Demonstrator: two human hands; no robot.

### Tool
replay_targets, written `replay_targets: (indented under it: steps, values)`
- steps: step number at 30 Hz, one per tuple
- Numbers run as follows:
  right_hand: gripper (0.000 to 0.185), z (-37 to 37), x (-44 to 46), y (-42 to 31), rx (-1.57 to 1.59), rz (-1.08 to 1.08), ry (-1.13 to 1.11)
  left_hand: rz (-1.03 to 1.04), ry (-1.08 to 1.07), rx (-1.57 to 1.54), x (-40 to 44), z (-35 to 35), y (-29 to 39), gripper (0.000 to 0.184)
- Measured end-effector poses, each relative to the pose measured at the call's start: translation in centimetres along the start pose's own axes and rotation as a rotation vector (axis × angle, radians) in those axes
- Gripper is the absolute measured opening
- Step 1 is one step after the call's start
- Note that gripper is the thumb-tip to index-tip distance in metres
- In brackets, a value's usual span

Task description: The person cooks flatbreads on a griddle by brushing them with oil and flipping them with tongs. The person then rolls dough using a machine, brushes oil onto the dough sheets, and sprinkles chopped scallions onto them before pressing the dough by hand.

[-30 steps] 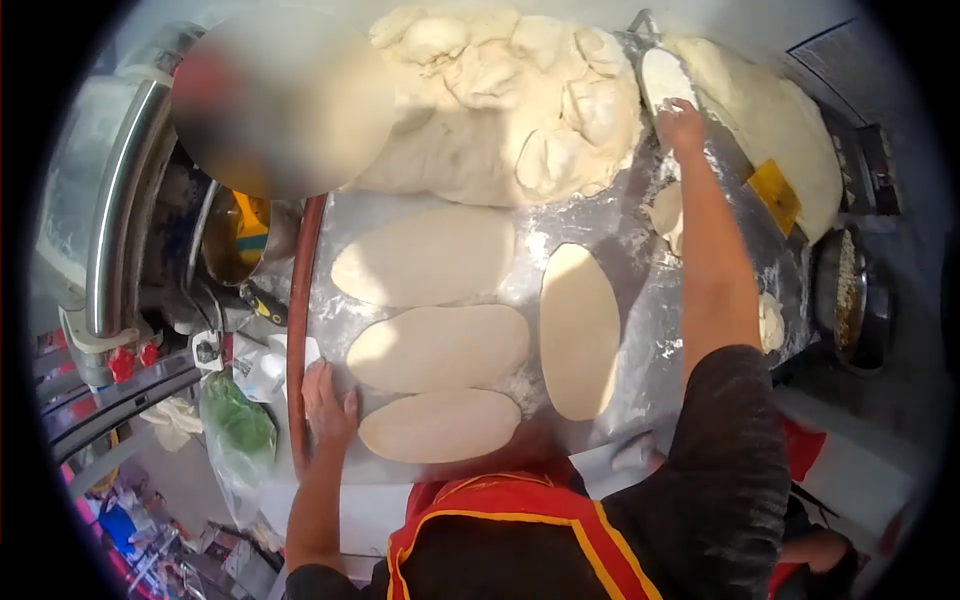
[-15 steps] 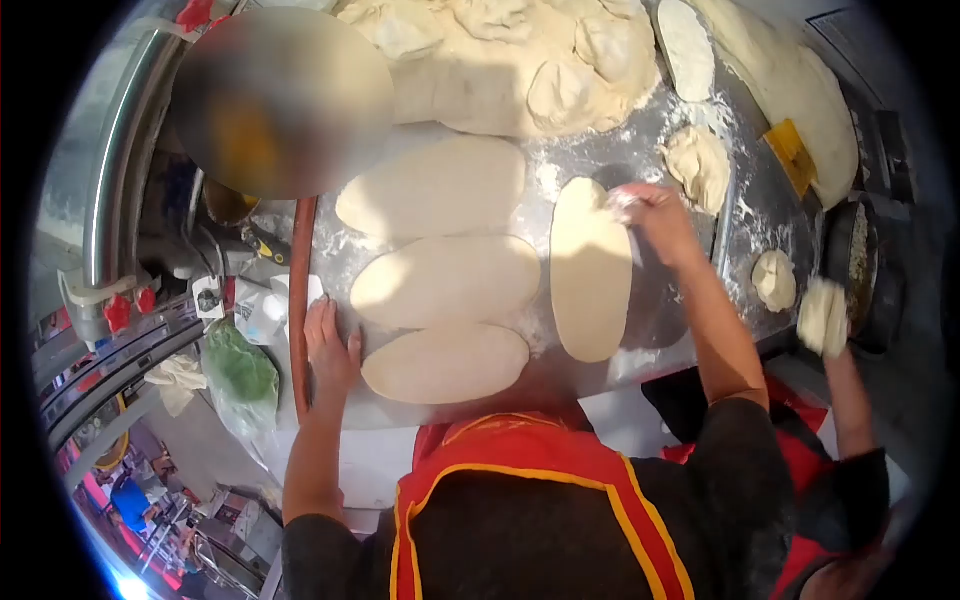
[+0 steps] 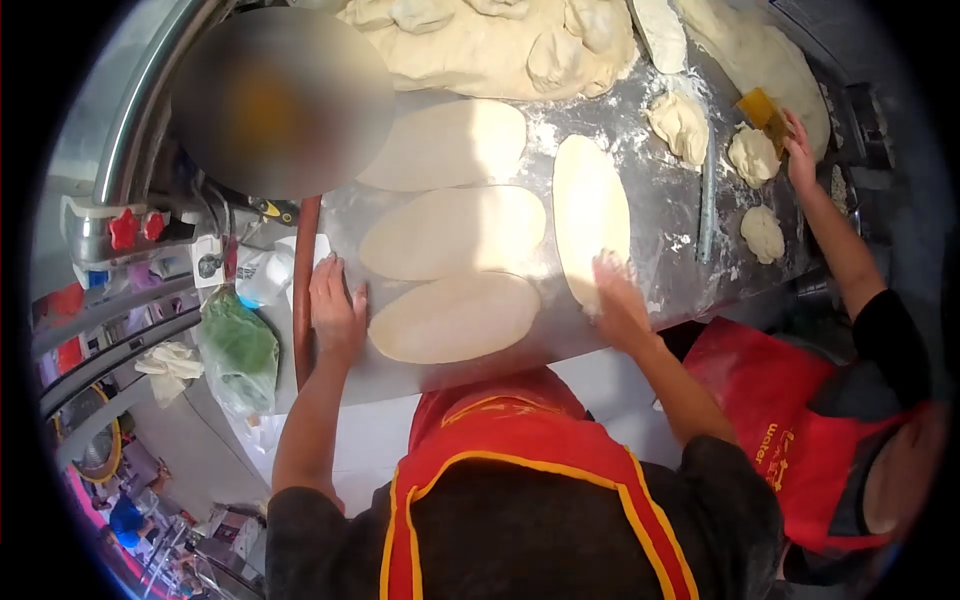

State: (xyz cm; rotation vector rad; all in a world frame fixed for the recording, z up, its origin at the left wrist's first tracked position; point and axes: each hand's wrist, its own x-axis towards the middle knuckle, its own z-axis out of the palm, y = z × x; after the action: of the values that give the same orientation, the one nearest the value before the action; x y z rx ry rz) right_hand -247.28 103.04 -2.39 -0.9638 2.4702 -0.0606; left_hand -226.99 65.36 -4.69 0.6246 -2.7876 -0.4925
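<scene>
A long oval of flattened dough (image 3: 590, 205) lies lengthwise on the floured metal table. My right hand (image 3: 622, 300) rests on its near end, fingers stretched over the dough and slightly blurred. Left of it, three more dough ovals lie crosswise in a stack of rows: a near one (image 3: 455, 318), a middle one (image 3: 453, 233) and a far one (image 3: 445, 147). By the table's left edge, my left hand (image 3: 337, 300) lies flat and holds nothing. It is beside a reddish-brown wooden rod (image 3: 305, 285).
At the back lies a big dough mass (image 3: 470, 55). A metal rod (image 3: 708, 200) and dough lumps (image 3: 680, 127) are to the right. There a co-worker's hand (image 3: 798, 155) touches a yellow scraper (image 3: 762, 112). A bag of greens (image 3: 240, 340) hangs left.
My right hand has moved from the far end of the long dough to its near end. The co-worker's hand has gone from holding a dough piece to the yellow scraper; another lump now lies nearby.
</scene>
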Motion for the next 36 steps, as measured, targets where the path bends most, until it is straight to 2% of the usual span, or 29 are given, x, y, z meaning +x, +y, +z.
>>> replay_targets:
  steps: [1, 3, 5, 6, 7, 8, 9, 12, 14, 16, 18, 21, 24, 25, 27, 28, 29, 32, 33, 36]
  values:
    - [0.075, 0.7, 0.8, 1.9, -0.153, -0.029, 0.118, -0.009, -0.007, 0.000, 0.0, -0.1, 0.0, 0.050]
    - [0.071, 1.1, 6.0, 4.1, -0.169, 0.018, 0.488, -0.010, -0.028, 0.004, -0.3, -0.2, -0.1, 0.050]
    - [0.069, -1.4, 12.7, 3.3, -0.027, 0.128, 0.561, -0.002, -0.036, 0.007, -0.3, 0.0, -0.5, 0.049]
    - [0.071, -2.9, 15.0, 1.8, 0.018, 0.165, 0.523, -0.001, -0.031, 0.004, -0.5, 0.2, -0.5, 0.049]
    - [0.071, -0.8, 17.7, 1.7, -0.088, 0.152, 0.629, 0.002, -0.027, 0.003, -0.5, 0.3, -0.5, 0.049]
    - [0.071, -1.1, 17.9, -0.4, 0.020, 0.133, 0.538, 0.013, -0.025, 0.006, -0.3, 0.2, -0.7, 0.049]
    - [0.070, -0.9, 16.6, -2.2, -0.001, 0.033, 0.505, 0.013, -0.026, 0.001, -0.4, 0.1, -0.8, 0.049]
    - [0.068, 0.8, 8.2, -4.6, 0.000, -0.221, 0.435, 0.010, -0.012, -0.030, -0.2, 0.2, -0.8, 0.050]
    - [0.062, 0.6, 3.2, -4.0, 0.124, -0.042, 0.193, 0.012, -0.008, -0.055, -0.4, 0.0, -0.8, 0.050]
    - [0.060, 2.0, 0.5, -0.9, 0.140, 0.068, 0.307, -0.030, -0.007, -0.041, -0.4, -0.2, -0.5, 0.050]
    - [0.055, 1.4, 0.4, 0.8, -0.168, 0.089, 0.451, -0.023, 0.016, -0.054, -0.6, 0.1, -0.8, 0.049]
    - [0.064, -2.3, 2.4, -2.5, 0.290, 0.110, 0.590, 0.004, 0.050, -0.017, -1.0, 0.2, -1.2, 0.047]
    - [0.077, -5.0, 4.3, -7.3, 0.406, 0.092, 0.466, 0.083, 0.139, -0.074, -1.3, 0.1, -1.7, 0.044]
    - [0.079, -5.3, 4.6, -8.5, 0.409, 0.178, 0.356, 0.069, 0.120, -0.070, -1.5, -0.7, -1.2, 0.043]
    - [0.070, -3.2, 5.1, -8.1, 0.089, 0.043, 0.598, 0.039, 0.063, -0.059, -3.2, -2.5, 0.0, 0.041]
    - [0.066, -2.3, 5.3, -8.0, -0.070, -0.030, 0.708, -0.037, 0.039, -0.091, -4.2, -2.7, 0.1, 0.040]
    - [0.067, -2.1, 4.9, -8.3, 0.009, -0.043, 0.651, -0.120, 0.007, -0.124, -5.7, -2.6, 0.3, 0.038]
    - [0.054, 1.4, 1.9, -9.0, 0.390, -0.180, 0.535, -0.353, -0.052, -0.263, -9.2, -1.4, 1.0, 0.037]
    - [0.043, 2.3, 0.7, -9.9, 0.454, -0.191, 0.511, -0.420, -0.049, -0.319, -9.3, -0.8, 1.2, 0.037]
    - [0.041, 4.6, -1.2, -12.1, 0.481, -0.191, 0.548, -0.666, -0.226, -0.333, -8.2, -0.7, 2.7, 0.041]
